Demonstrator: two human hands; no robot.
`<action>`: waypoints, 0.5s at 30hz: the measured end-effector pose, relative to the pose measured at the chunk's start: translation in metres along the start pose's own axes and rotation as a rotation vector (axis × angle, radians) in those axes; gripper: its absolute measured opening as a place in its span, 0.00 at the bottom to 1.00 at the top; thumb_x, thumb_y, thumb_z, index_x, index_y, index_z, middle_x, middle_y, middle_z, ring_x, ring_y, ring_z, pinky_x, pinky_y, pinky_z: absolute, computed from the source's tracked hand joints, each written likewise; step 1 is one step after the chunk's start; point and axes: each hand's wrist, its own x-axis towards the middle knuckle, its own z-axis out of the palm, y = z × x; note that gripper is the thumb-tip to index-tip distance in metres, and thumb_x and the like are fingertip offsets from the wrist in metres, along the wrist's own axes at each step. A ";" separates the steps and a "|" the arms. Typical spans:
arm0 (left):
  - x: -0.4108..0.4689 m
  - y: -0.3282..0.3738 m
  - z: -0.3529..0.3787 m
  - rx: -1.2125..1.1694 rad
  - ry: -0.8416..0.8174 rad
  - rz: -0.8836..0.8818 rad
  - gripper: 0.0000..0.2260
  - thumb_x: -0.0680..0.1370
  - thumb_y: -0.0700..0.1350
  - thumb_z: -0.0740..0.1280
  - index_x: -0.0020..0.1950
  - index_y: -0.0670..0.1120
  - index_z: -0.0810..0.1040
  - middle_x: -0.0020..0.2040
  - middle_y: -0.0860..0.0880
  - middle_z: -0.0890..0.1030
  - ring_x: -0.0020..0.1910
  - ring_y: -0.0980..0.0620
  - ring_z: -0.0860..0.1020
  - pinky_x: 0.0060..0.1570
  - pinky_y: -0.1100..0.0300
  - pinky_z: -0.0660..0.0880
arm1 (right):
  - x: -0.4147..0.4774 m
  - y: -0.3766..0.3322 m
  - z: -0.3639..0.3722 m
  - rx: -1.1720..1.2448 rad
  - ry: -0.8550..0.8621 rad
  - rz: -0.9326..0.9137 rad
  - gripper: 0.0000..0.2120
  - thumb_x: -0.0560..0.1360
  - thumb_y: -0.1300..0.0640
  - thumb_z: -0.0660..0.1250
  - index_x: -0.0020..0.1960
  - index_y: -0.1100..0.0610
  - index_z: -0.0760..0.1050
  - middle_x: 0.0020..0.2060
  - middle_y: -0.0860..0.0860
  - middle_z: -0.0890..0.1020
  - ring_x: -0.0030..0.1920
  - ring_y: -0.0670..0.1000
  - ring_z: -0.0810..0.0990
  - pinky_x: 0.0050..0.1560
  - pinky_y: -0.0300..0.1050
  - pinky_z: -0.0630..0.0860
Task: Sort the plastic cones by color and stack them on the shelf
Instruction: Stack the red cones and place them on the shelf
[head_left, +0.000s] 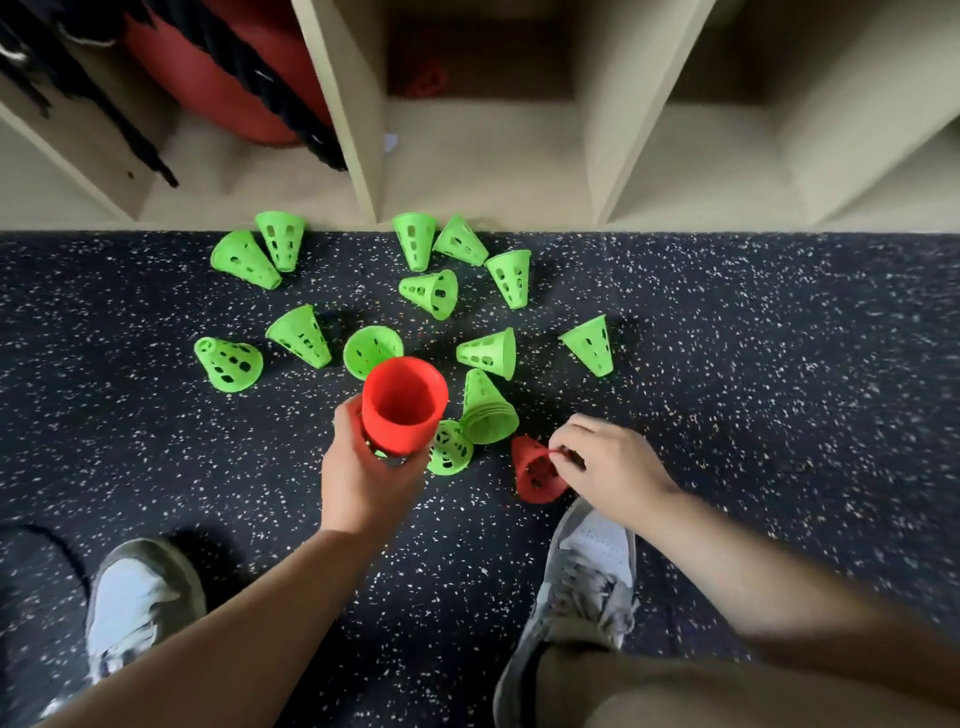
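On the floor (727, 364), green cones (485, 353) lie loose; left hand (363, 478) holds the red stack (404, 410), right hand (608, 467) pinches a red cone (535, 475).

The red stack (404, 410) sits in the left hand (363, 478), open end up. One loose red cone (537, 470) is on its side, pinched by the right hand (608, 462). All the green cones (301, 335) are scattered by the shelf (358, 156), mostly tipped over.

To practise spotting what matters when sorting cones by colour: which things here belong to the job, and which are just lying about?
Job: red cone stack in the left hand; single red cone pinched by the right hand; loose green cones; green stack; shelf.
Lying about: large red object and black ropes in the left compartment.
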 end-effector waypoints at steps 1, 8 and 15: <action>0.000 -0.001 0.000 0.005 -0.006 0.009 0.30 0.67 0.45 0.82 0.64 0.49 0.71 0.48 0.54 0.78 0.44 0.50 0.78 0.45 0.60 0.70 | -0.001 -0.002 -0.008 0.039 0.054 0.024 0.00 0.75 0.58 0.71 0.45 0.54 0.81 0.40 0.43 0.80 0.34 0.46 0.77 0.34 0.46 0.78; -0.007 0.002 0.007 -0.015 -0.080 0.051 0.32 0.66 0.45 0.83 0.65 0.53 0.70 0.47 0.60 0.77 0.42 0.59 0.76 0.39 0.76 0.67 | -0.002 -0.060 -0.101 0.650 0.406 0.415 0.04 0.76 0.59 0.71 0.48 0.51 0.82 0.38 0.45 0.85 0.34 0.41 0.81 0.34 0.32 0.76; -0.022 0.025 0.013 -0.103 -0.134 0.100 0.30 0.65 0.45 0.83 0.54 0.64 0.68 0.48 0.65 0.77 0.44 0.76 0.76 0.40 0.80 0.68 | 0.023 -0.109 -0.116 0.670 0.110 0.326 0.03 0.75 0.54 0.72 0.49 0.50 0.82 0.36 0.47 0.84 0.29 0.46 0.80 0.36 0.46 0.81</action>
